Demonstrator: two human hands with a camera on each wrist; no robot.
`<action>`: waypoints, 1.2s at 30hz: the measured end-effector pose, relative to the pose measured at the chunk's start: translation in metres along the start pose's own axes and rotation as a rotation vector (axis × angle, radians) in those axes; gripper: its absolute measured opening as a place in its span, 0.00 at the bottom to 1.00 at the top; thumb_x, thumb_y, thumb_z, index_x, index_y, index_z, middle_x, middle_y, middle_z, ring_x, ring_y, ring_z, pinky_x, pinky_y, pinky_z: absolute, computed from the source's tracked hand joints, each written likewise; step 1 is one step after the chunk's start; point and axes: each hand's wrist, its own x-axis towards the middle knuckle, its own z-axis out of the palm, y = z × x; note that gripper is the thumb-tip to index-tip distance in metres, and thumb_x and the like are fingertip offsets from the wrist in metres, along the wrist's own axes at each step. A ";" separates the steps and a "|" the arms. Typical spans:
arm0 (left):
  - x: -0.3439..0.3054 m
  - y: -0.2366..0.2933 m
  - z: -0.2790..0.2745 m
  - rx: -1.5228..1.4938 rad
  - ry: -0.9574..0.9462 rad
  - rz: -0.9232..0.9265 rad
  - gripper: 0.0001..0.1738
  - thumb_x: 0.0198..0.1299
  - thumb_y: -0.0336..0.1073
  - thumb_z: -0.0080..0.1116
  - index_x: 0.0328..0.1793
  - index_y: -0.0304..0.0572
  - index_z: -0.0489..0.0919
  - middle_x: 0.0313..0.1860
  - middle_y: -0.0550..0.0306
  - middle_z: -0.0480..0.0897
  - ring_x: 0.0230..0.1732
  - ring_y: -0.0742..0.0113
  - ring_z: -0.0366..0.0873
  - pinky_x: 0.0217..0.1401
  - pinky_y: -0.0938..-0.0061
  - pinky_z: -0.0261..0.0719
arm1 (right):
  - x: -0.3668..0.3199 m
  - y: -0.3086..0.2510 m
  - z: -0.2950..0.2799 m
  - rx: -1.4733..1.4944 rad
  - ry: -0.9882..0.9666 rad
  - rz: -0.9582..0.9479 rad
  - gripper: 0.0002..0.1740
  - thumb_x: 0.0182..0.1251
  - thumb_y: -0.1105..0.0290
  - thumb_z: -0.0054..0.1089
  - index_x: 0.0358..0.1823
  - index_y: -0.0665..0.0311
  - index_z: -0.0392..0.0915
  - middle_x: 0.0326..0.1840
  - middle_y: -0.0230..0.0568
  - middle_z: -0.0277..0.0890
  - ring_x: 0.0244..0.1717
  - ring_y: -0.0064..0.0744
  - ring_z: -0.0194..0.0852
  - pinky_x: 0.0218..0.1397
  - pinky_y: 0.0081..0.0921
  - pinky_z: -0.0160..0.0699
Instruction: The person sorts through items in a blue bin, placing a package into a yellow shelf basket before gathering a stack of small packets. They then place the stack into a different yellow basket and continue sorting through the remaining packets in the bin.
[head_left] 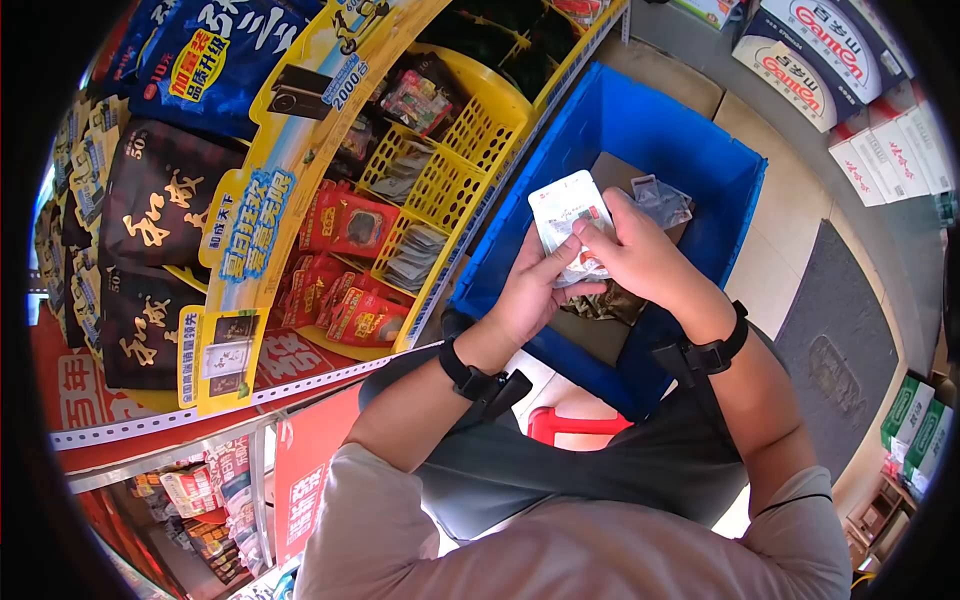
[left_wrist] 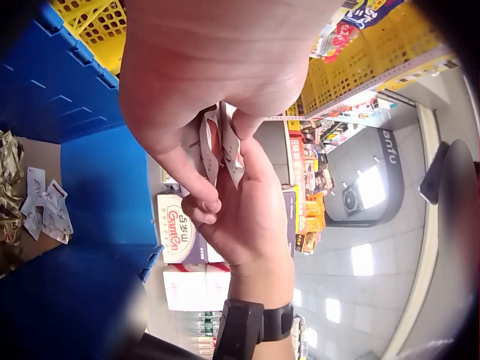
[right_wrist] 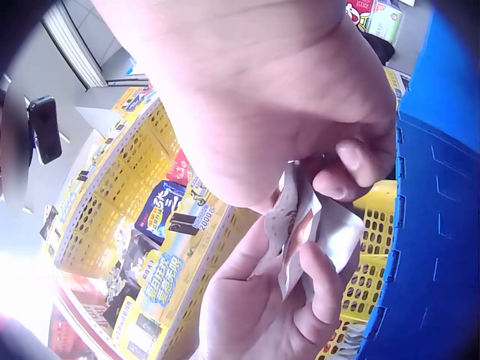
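Note:
Both hands hold a small bunch of white printed packets (head_left: 574,215) over a blue crate (head_left: 745,205). My left hand (head_left: 527,290) grips the lower left edge, its thumb lying on the front. From the other side my right hand (head_left: 650,255) pinches the packets, thumb across their face. In the left wrist view the packets (left_wrist: 212,142) stand edge-on between the hands, slightly fanned apart. The right wrist view shows several layers of packets (right_wrist: 300,225) between the fingers. Inside the crate lie clear-and-white packets (head_left: 662,200) and gold-brown packets (head_left: 610,303) on brown cardboard.
To the left rises a shelf with yellow perforated baskets (head_left: 480,120) holding red packets (head_left: 345,220) and silvery sachets (head_left: 415,258). Large dark bags (head_left: 150,210) hang beside it. Cartons (head_left: 825,55) stand at the upper right. A red stool-like piece (head_left: 575,425) shows below the crate.

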 end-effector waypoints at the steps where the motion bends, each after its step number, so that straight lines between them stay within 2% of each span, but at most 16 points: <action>1: -0.002 0.002 -0.001 -0.002 -0.010 0.002 0.29 0.81 0.44 0.52 0.82 0.50 0.59 0.73 0.51 0.75 0.70 0.56 0.80 0.60 0.57 0.91 | 0.000 0.002 0.002 0.025 -0.006 -0.020 0.24 0.79 0.52 0.58 0.44 0.70 0.67 0.46 0.68 0.80 0.50 0.69 0.82 0.49 0.51 0.79; 3: -0.001 0.001 -0.006 -0.054 -0.023 -0.004 0.30 0.80 0.46 0.52 0.82 0.51 0.59 0.73 0.51 0.75 0.69 0.57 0.80 0.61 0.57 0.90 | 0.000 0.006 0.007 0.072 -0.017 -0.062 0.23 0.79 0.53 0.58 0.45 0.70 0.66 0.46 0.68 0.79 0.50 0.69 0.82 0.49 0.53 0.78; 7: -0.001 0.001 -0.012 -0.087 0.021 -0.031 0.29 0.81 0.49 0.50 0.82 0.51 0.60 0.71 0.51 0.77 0.67 0.57 0.81 0.63 0.54 0.89 | -0.006 0.000 0.020 -0.130 0.025 -0.046 0.24 0.82 0.53 0.53 0.49 0.73 0.63 0.48 0.71 0.78 0.50 0.70 0.81 0.50 0.55 0.79; 11: -0.006 -0.003 -0.006 0.073 0.212 -0.048 0.27 0.81 0.52 0.51 0.79 0.55 0.66 0.69 0.56 0.79 0.64 0.61 0.82 0.59 0.60 0.89 | -0.008 0.004 0.035 -0.147 -0.021 -0.050 0.25 0.83 0.55 0.49 0.53 0.77 0.61 0.49 0.76 0.77 0.50 0.73 0.81 0.52 0.56 0.81; 14: -0.006 -0.003 -0.011 -0.075 0.245 -0.069 0.27 0.79 0.52 0.54 0.77 0.54 0.67 0.64 0.57 0.81 0.58 0.64 0.85 0.50 0.67 0.92 | -0.008 0.008 0.036 -0.075 -0.062 -0.096 0.25 0.81 0.57 0.51 0.55 0.77 0.61 0.51 0.77 0.76 0.51 0.73 0.81 0.53 0.57 0.81; 17: -0.004 0.000 -0.011 0.008 0.278 -0.054 0.22 0.80 0.50 0.53 0.73 0.55 0.71 0.58 0.59 0.84 0.53 0.67 0.87 0.45 0.70 0.92 | -0.013 -0.006 0.031 -0.108 -0.158 0.002 0.27 0.79 0.55 0.54 0.57 0.77 0.61 0.56 0.78 0.74 0.53 0.72 0.81 0.55 0.56 0.81; 18: -0.004 -0.001 -0.015 0.060 0.294 -0.078 0.22 0.80 0.50 0.54 0.75 0.59 0.72 0.61 0.62 0.84 0.57 0.67 0.85 0.51 0.66 0.89 | -0.011 -0.001 0.033 -0.094 -0.176 -0.009 0.31 0.77 0.52 0.58 0.59 0.77 0.61 0.60 0.77 0.73 0.57 0.70 0.81 0.57 0.54 0.80; 21: -0.002 -0.004 -0.018 0.077 0.319 -0.091 0.21 0.80 0.49 0.53 0.74 0.56 0.72 0.58 0.60 0.85 0.54 0.67 0.87 0.45 0.68 0.92 | -0.011 0.011 0.033 -0.051 -0.189 -0.108 0.32 0.79 0.55 0.58 0.63 0.77 0.58 0.57 0.75 0.79 0.58 0.64 0.83 0.59 0.46 0.81; 22: -0.001 -0.003 -0.019 0.100 0.302 -0.074 0.21 0.80 0.48 0.54 0.74 0.54 0.72 0.58 0.59 0.85 0.53 0.66 0.87 0.44 0.68 0.92 | -0.008 0.006 0.022 -0.052 -0.269 -0.039 0.32 0.79 0.54 0.58 0.66 0.76 0.60 0.57 0.69 0.80 0.59 0.62 0.83 0.60 0.44 0.81; 23: 0.002 -0.002 -0.021 0.123 0.288 -0.054 0.21 0.80 0.48 0.54 0.73 0.52 0.72 0.57 0.58 0.85 0.52 0.65 0.88 0.43 0.68 0.93 | 0.000 0.020 0.019 -0.078 -0.257 -0.041 0.28 0.80 0.53 0.58 0.65 0.70 0.65 0.55 0.59 0.82 0.57 0.53 0.85 0.58 0.40 0.81; 25: 0.004 0.000 -0.022 0.152 0.293 -0.017 0.21 0.80 0.47 0.54 0.72 0.50 0.72 0.56 0.57 0.85 0.50 0.64 0.89 0.41 0.68 0.94 | 0.012 0.028 -0.009 -0.032 -0.214 0.041 0.24 0.79 0.54 0.60 0.63 0.65 0.70 0.51 0.50 0.83 0.53 0.40 0.84 0.56 0.36 0.81; 27: 0.007 0.004 -0.023 0.161 0.329 0.028 0.21 0.80 0.46 0.54 0.71 0.48 0.72 0.55 0.56 0.86 0.48 0.63 0.89 0.39 0.68 0.94 | 0.036 0.069 -0.026 0.026 0.011 0.108 0.19 0.78 0.58 0.61 0.60 0.63 0.74 0.49 0.43 0.83 0.49 0.32 0.83 0.53 0.34 0.81; 29: 0.005 0.008 -0.024 0.147 0.342 0.034 0.21 0.80 0.46 0.54 0.72 0.47 0.72 0.55 0.55 0.85 0.48 0.64 0.89 0.39 0.68 0.94 | 0.066 0.136 -0.044 -0.041 0.230 0.198 0.19 0.72 0.61 0.64 0.58 0.64 0.77 0.49 0.53 0.86 0.52 0.52 0.86 0.56 0.42 0.82; 31: 0.003 0.009 -0.023 0.143 0.342 0.055 0.22 0.80 0.46 0.54 0.73 0.46 0.71 0.55 0.54 0.85 0.48 0.64 0.89 0.39 0.69 0.94 | 0.082 0.204 -0.048 -0.326 0.246 0.289 0.18 0.72 0.66 0.61 0.60 0.62 0.76 0.53 0.52 0.86 0.56 0.55 0.85 0.56 0.45 0.81; 33: -0.001 0.009 -0.026 0.170 0.346 0.024 0.23 0.80 0.47 0.54 0.73 0.45 0.71 0.55 0.54 0.85 0.48 0.64 0.89 0.39 0.69 0.93 | 0.087 0.252 -0.037 -0.536 0.017 0.417 0.20 0.73 0.71 0.57 0.64 0.64 0.75 0.57 0.55 0.84 0.60 0.59 0.83 0.60 0.48 0.81; 36: -0.009 0.011 -0.025 0.203 0.391 -0.032 0.24 0.80 0.48 0.54 0.73 0.44 0.71 0.55 0.53 0.85 0.46 0.65 0.89 0.37 0.69 0.93 | 0.100 0.350 -0.005 -0.712 -0.278 0.543 0.20 0.70 0.75 0.58 0.63 0.62 0.76 0.63 0.59 0.81 0.65 0.59 0.79 0.66 0.49 0.78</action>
